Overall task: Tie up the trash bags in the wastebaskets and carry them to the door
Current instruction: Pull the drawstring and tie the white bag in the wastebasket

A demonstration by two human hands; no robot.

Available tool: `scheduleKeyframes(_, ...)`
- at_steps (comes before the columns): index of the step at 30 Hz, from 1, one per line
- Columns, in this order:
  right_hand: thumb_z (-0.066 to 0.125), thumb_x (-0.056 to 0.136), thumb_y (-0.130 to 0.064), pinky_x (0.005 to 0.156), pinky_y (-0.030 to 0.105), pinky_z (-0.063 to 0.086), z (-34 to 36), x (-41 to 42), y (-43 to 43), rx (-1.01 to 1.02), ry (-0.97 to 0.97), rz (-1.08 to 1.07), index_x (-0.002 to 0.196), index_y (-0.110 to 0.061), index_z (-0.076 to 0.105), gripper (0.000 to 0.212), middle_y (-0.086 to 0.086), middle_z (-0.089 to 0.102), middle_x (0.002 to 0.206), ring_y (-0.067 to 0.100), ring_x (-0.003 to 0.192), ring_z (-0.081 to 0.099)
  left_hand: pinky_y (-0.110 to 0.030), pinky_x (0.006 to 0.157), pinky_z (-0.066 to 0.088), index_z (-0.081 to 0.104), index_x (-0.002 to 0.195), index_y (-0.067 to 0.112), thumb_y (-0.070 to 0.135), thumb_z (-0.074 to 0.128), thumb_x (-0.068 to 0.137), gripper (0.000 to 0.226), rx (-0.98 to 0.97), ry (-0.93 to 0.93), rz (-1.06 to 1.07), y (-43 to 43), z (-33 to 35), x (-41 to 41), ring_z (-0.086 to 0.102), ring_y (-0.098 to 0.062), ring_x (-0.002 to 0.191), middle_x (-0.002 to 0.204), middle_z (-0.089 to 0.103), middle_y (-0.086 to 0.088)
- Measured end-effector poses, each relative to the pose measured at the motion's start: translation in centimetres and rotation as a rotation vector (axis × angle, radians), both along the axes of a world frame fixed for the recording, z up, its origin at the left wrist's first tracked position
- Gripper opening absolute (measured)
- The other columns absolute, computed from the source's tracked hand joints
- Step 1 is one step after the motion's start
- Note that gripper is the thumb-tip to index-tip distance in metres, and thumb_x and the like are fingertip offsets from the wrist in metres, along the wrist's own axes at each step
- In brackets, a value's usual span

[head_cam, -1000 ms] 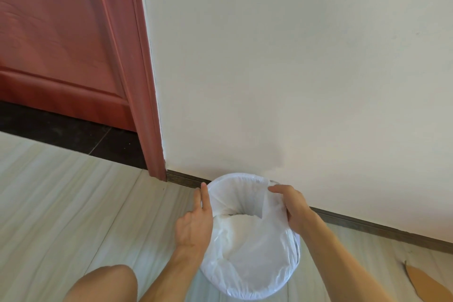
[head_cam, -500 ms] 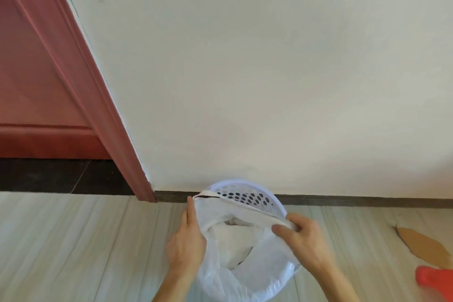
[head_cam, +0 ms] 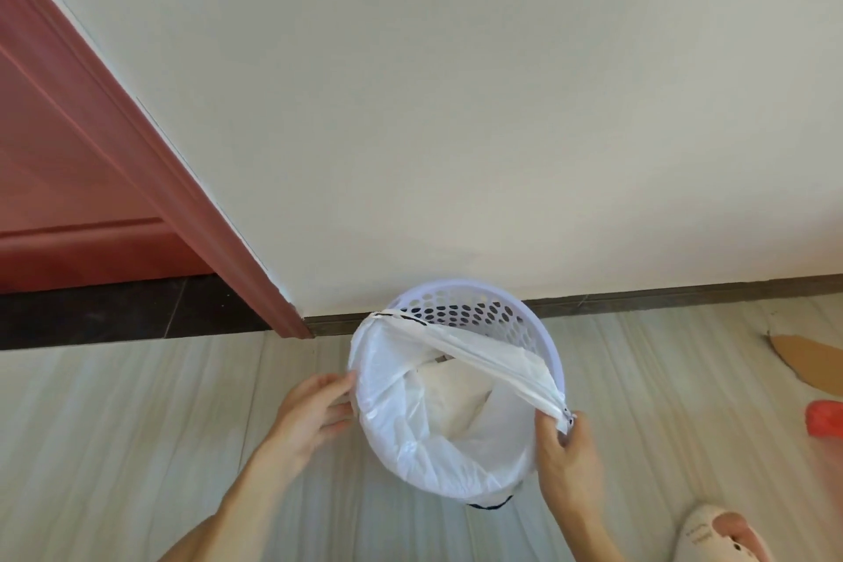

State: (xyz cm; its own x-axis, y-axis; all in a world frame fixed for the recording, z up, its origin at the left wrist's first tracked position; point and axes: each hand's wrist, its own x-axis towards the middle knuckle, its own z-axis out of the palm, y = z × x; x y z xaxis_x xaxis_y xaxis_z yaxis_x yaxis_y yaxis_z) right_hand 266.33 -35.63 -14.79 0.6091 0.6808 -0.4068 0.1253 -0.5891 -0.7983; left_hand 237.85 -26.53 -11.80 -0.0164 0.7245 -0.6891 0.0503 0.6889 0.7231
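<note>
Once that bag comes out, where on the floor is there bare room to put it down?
Bare floor lies left of the wastebasket, up to the door frame. The right is crowded: cardboard, a red object, a slipper.

Bright, even daylight, no glare anywhere. Only soft, faint shadows on the wall (head_cam: 456, 105) above the baseboard (head_cam: 684, 294). Heavy wide-angle bending along the door frame (head_cam: 150, 178) at left. Smeared, blurry red blob (head_cam: 825, 418) at right edge.

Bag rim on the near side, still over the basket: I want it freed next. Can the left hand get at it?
Probably yes: the left hand already touches the trash bag at the wastebasket edge, nothing between.
</note>
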Motion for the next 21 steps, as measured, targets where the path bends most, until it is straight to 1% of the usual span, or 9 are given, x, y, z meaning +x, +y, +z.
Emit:
scheduleKeyframes(3, 0.052, 0.094, -0.036, 0.055, 0.033, 0.037, -0.1, -0.4, 0.0, -0.002, 0.0, -0.044, 0.082, -0.011, 0.048, 0.028, 0.002, 0.053, 0.067, 0.021, 0.061, 0.05, -0.034, 0.074, 0.051, 0.053, 0.097, 0.006, 0.017, 0.066, 0.091, 0.018, 0.019, 0.129, 0.016, -0.6, 1.8, -1.4, 0.072, -0.023, 0.073, 0.095, 0.072, -0.016)
scheduleKeyframes(5, 0.051, 0.094, -0.033, 0.059, 0.035, 0.038, -0.5, -1.0, 0.3, 0.003, 0.008, -0.097, 0.081, -0.011, 0.048, 0.026, 0.004, 0.054, 0.071, 0.024, 0.066, 0.052, -0.032, 0.069, 0.05, 0.051, 0.095, 0.008, 0.016, 0.064, 0.093, 0.016, 0.015, 0.145, -0.046, -1.2, 2.4, -1.5, 0.071, -0.022, 0.071, 0.092, 0.07, -0.014)
scheduleKeyframes(8, 0.05, 0.094, -0.036, 0.061, 0.035, 0.039, -0.6, -2.0, 0.6, 0.0, -0.004, -0.162, 0.079, -0.012, 0.048, 0.028, 0.006, 0.053, 0.072, 0.023, 0.067, 0.051, -0.036, 0.081, 0.052, 0.058, 0.106, 0.016, 0.029, 0.066, 0.091, 0.021, 0.063, 0.24, -0.088, -1.0, 2.4, -0.9, 0.069, -0.016, 0.092, 0.111, 0.067, -0.002)
scheduleKeyframes(10, 0.049, 0.094, -0.037, 0.058, 0.034, 0.038, -0.6, -2.2, 0.5, 0.005, -0.011, -0.181, 0.079, -0.011, 0.048, 0.03, 0.006, 0.052, 0.072, 0.023, 0.066, 0.051, -0.034, 0.089, 0.05, 0.054, 0.119, 0.024, 0.038, 0.066, 0.09, 0.035, 0.108, 0.28, -0.109, -0.1, 2.2, -0.1, 0.061, -0.012, 0.109, 0.124, 0.059, 0.007)
scheduleKeyframes(14, 0.053, 0.094, -0.039, 0.054, 0.03, 0.036, -0.4, -1.9, 0.3, 0.017, -0.006, -0.147, 0.083, -0.006, 0.047, 0.036, 0.003, 0.05, 0.072, 0.019, 0.062, 0.048, -0.036, 0.109, 0.038, 0.036, 0.144, 0.027, 0.036, 0.067, 0.086, 0.066, 0.342, 0.463, -0.23, 2.6, 1.6, 2.5, 0.043, -0.017, 0.133, 0.148, 0.039, 0.0)
scheduleKeyframes(16, 0.06, 0.091, -0.046, 0.057, 0.03, 0.04, -1.1, -1.7, -0.3, 0.042, 0.042, -0.156, 0.091, -0.006, 0.046, 0.043, 0.0, 0.051, 0.076, 0.016, 0.063, 0.05, -0.032, 0.107, 0.036, 0.029, 0.148, 0.032, 0.032, 0.066, 0.087, 0.071, 0.471, 0.601, -0.355, 3.9, 1.3, 3.7, 0.04, -0.019, 0.135, 0.151, 0.033, -0.002)
scheduleKeyframes(18, 0.064, 0.086, -0.056, 0.068, 0.039, 0.053, -1.5, -1.8, -1.3, 0.056, 0.179, -0.139, 0.109, -0.009, 0.052, 0.053, 0.003, 0.062, 0.093, 0.018, 0.079, 0.062, -0.032, 0.099, 0.04, 0.025, 0.149, 0.038, 0.03, 0.063, 0.088, 0.072, 0.513, 0.687, -0.474, 4.9, 0.9, 4.3, 0.045, -0.02, 0.13, 0.149, 0.034, -0.002)
scheduleKeyframes(19, 0.062, 0.087, -0.058, 0.074, 0.046, 0.057, -1.5, -2.1, -1.9, 0.054, 0.265, -0.112, 0.113, -0.018, 0.056, 0.048, 0.005, 0.067, 0.099, 0.019, 0.085, 0.067, -0.032, 0.095, 0.042, 0.024, 0.149, 0.041, 0.026, 0.06, 0.09, 0.07, 0.502, 0.706, -0.533, 5.3, 0.6, 4.4, 0.048, -0.022, 0.127, 0.148, 0.039, -0.003)
scheduleKeyframes(21, 0.051, 0.095, -0.054, 0.071, 0.046, 0.058, -1.0, -2.9, -2.4, 0.044, 0.348, -0.066, 0.101, -0.033, 0.063, 0.025, -0.001, 0.072, 0.089, 0.016, 0.08, 0.069, -0.033, 0.086, 0.045, 0.025, 0.148, 0.043, 0.015, 0.052, 0.094, 0.067, 0.461, 0.738, -0.625, 5.5, 0.2, 4.4, 0.055, -0.025, 0.118, 0.14, 0.052, -0.006)
